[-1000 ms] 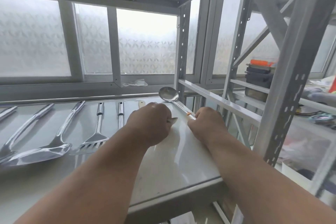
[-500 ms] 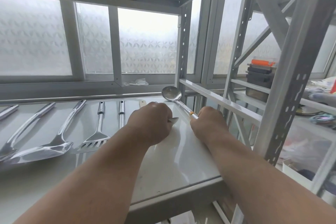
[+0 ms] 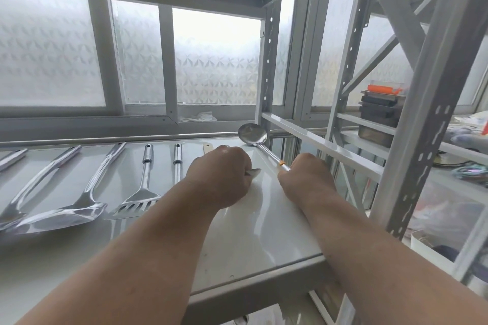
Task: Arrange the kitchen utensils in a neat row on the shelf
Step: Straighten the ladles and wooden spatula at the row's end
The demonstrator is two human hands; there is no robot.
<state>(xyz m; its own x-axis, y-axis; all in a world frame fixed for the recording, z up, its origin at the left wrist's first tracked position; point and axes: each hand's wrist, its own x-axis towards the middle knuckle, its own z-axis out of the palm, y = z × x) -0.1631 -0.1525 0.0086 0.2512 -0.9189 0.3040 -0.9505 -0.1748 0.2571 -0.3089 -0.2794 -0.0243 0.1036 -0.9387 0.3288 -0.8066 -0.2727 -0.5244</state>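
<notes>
Frosted windows (image 3: 216, 60) are seen behind a grey metal shelf (image 3: 250, 232), and along it a row of steel utensils is already laid out: a turner (image 3: 66, 208) at the left, then a slotted spatula (image 3: 140, 192), each with its handle pointing to the back. At the right end a ladle (image 3: 253, 134) is being handled; its bowl is tipped up near the back corner post (image 3: 266, 60), whether resting on the shelf cannot be told, while its thin shaft runs forward into the right hand (image 3: 306, 174), whose fingers are curled round the handle just below an orange collar (image 3: 282, 163). A smaller metal piece, only its tip visible, is held in the left hand (image 3: 221, 174), fingers closed round it.

Judged from its look, the ladle should be stiff, light and bowl-heavy, and polished steel is likely to be slippery on this glossy shelf. A hold far back on the handle gives swing; a hold nearer the collar would probably give better control when it is squared up with the row.
</notes>
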